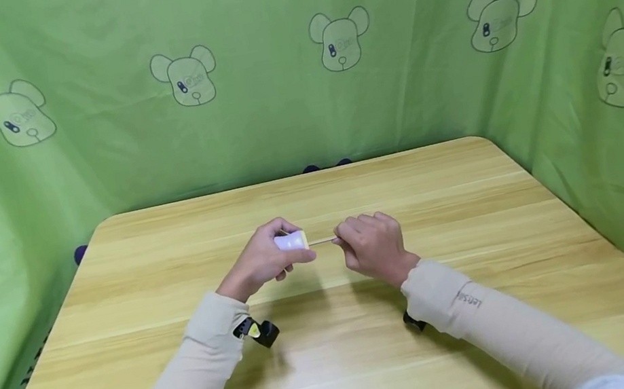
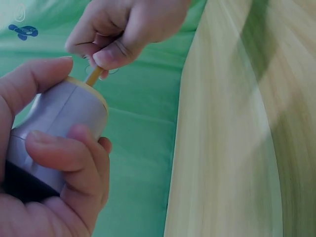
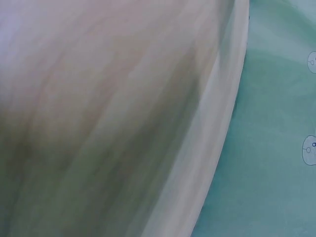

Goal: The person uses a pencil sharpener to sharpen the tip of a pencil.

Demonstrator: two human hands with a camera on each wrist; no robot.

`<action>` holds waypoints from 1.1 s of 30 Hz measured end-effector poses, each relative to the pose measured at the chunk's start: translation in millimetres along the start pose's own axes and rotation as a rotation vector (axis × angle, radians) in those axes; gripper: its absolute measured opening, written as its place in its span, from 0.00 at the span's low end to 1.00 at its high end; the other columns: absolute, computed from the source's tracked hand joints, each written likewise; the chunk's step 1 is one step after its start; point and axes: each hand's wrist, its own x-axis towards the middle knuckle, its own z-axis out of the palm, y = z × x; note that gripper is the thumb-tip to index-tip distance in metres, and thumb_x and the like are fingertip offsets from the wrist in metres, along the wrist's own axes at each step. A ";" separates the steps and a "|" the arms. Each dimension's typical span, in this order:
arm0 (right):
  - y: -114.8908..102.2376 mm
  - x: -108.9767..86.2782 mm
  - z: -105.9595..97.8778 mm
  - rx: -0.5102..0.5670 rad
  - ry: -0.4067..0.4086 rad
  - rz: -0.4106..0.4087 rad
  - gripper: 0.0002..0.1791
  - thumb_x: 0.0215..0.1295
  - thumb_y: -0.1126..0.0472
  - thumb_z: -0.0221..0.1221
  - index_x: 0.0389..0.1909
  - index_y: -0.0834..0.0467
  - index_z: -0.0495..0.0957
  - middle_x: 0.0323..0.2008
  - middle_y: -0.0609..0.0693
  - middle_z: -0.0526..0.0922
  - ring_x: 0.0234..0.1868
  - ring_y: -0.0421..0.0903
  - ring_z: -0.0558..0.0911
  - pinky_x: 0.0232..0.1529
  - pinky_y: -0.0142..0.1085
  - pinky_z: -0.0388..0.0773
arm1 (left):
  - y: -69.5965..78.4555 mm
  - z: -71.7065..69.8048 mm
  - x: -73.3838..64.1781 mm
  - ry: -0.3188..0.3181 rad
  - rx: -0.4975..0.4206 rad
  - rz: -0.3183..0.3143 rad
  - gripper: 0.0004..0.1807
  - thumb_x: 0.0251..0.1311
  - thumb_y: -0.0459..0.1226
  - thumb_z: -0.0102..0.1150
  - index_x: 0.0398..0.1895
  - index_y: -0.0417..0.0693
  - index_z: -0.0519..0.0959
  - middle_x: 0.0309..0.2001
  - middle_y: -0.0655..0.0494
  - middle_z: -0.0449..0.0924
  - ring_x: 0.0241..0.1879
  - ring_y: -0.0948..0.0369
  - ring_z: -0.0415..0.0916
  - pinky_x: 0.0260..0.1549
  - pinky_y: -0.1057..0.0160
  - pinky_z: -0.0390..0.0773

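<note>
My left hand (image 1: 261, 258) grips a small white pencil sharpener (image 2: 69, 111) with a yellow rim and a dark base, the fingers wrapped round its body. A thin yellow pencil (image 2: 94, 76) enters the rimmed end of the sharpener. My right hand (image 1: 373, 246) pinches the pencil's other end between thumb and curled fingers, so only a short length shows between the hands. In the head view, both hands are held above the middle of the table. The pencil's tip is hidden inside the sharpener. Neither hand shows in the right wrist view.
A light wood-grain table (image 1: 331, 384) with rounded far corners lies under both arms. Green curtains (image 1: 277, 131) printed with bear heads hang behind it and at both sides. Black wrist cameras (image 1: 267, 334) sit below the sleeve cuffs.
</note>
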 end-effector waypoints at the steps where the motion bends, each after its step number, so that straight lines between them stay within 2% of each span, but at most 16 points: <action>1: -0.2 0.5 -0.2 0.004 -0.012 0.003 0.23 0.76 0.51 0.43 0.20 0.54 0.71 0.12 0.44 0.67 0.09 0.42 0.64 0.12 0.33 0.52 | -0.6 -0.5 -0.2 -0.001 0.000 0.002 0.25 0.46 0.35 0.74 0.47 0.43 0.73 0.35 0.44 0.73 0.20 0.59 0.68 0.15 0.66 0.66; 6: -1.3 5.4 -3.2 0.031 -0.070 0.018 0.24 0.76 0.49 0.42 0.18 0.53 0.66 0.10 0.43 0.63 0.09 0.39 0.59 0.11 0.32 0.50 | -2.3 -2.0 -0.2 0.000 0.014 0.009 0.25 0.46 0.35 0.74 0.47 0.44 0.73 0.35 0.44 0.73 0.21 0.59 0.68 0.15 0.66 0.66; 11: -1.2 11.5 -8.8 0.053 -0.107 0.033 0.27 0.77 0.46 0.38 0.16 0.53 0.64 0.09 0.41 0.57 0.10 0.36 0.51 0.09 0.31 0.46 | -3.4 -0.6 1.4 -0.006 0.030 0.046 0.24 0.47 0.35 0.74 0.47 0.45 0.73 0.36 0.43 0.72 0.22 0.59 0.68 0.15 0.66 0.67; 15: -2.7 16.0 -11.5 0.071 -0.165 0.046 0.28 0.77 0.44 0.36 0.16 0.52 0.66 0.08 0.40 0.57 0.10 0.34 0.49 0.08 0.31 0.45 | -3.7 -1.1 0.4 0.025 0.050 0.055 0.23 0.45 0.35 0.74 0.45 0.46 0.74 0.37 0.43 0.73 0.23 0.58 0.69 0.15 0.66 0.68; 20: -4.5 18.0 -14.3 0.116 -0.318 0.128 0.30 0.75 0.40 0.31 0.20 0.52 0.68 0.08 0.39 0.61 0.10 0.34 0.49 0.08 0.30 0.45 | -6.3 -1.0 1.0 0.063 0.108 0.076 0.23 0.44 0.35 0.74 0.44 0.46 0.75 0.38 0.44 0.74 0.28 0.56 0.71 0.17 0.66 0.72; 21: -4.5 19.0 -15.8 0.129 -0.363 0.148 0.28 0.76 0.41 0.34 0.20 0.52 0.68 0.08 0.39 0.62 0.09 0.34 0.51 0.09 0.31 0.45 | -6.8 -0.5 1.5 0.071 0.126 0.091 0.23 0.44 0.35 0.75 0.44 0.46 0.76 0.38 0.45 0.74 0.30 0.56 0.72 0.18 0.65 0.73; 24: -3.6 25.2 -20.9 0.199 -0.549 0.234 0.21 0.75 0.46 0.45 0.22 0.51 0.67 0.09 0.40 0.62 0.10 0.37 0.55 0.10 0.32 0.48 | -8.5 1.3 1.9 0.097 0.207 0.143 0.23 0.43 0.35 0.75 0.43 0.47 0.77 0.37 0.47 0.76 0.32 0.55 0.73 0.23 0.63 0.76; 27: -0.6 34.3 -26.6 0.331 -0.766 0.373 0.17 0.71 0.54 0.54 0.22 0.51 0.66 0.12 0.42 0.63 0.13 0.40 0.60 0.13 0.33 0.53 | -7.6 3.9 2.0 0.112 0.312 0.199 0.23 0.43 0.34 0.76 0.44 0.47 0.77 0.37 0.50 0.77 0.34 0.54 0.74 0.27 0.61 0.78; 29: 1.6 37.2 -28.4 0.395 -0.858 0.448 0.16 0.72 0.54 0.53 0.22 0.51 0.66 0.14 0.43 0.64 0.15 0.41 0.62 0.15 0.34 0.56 | -7.0 5.5 1.7 0.109 0.361 0.220 0.24 0.43 0.34 0.76 0.45 0.46 0.77 0.37 0.50 0.77 0.34 0.54 0.75 0.28 0.61 0.78; 31: 3.1 37.0 -29.2 0.424 -0.875 0.468 0.15 0.72 0.55 0.53 0.23 0.51 0.68 0.15 0.43 0.66 0.16 0.41 0.64 0.17 0.35 0.59 | -5.7 6.4 1.5 0.104 0.390 0.227 0.25 0.43 0.34 0.76 0.46 0.45 0.77 0.38 0.50 0.77 0.34 0.54 0.75 0.28 0.61 0.78; 33: 4.2 34.5 -29.5 0.412 -0.819 0.434 0.13 0.70 0.54 0.56 0.25 0.53 0.71 0.16 0.43 0.69 0.17 0.40 0.67 0.17 0.35 0.63 | -4.4 6.3 2.1 0.103 0.387 0.215 0.26 0.43 0.35 0.77 0.47 0.44 0.76 0.39 0.50 0.77 0.35 0.54 0.75 0.28 0.61 0.78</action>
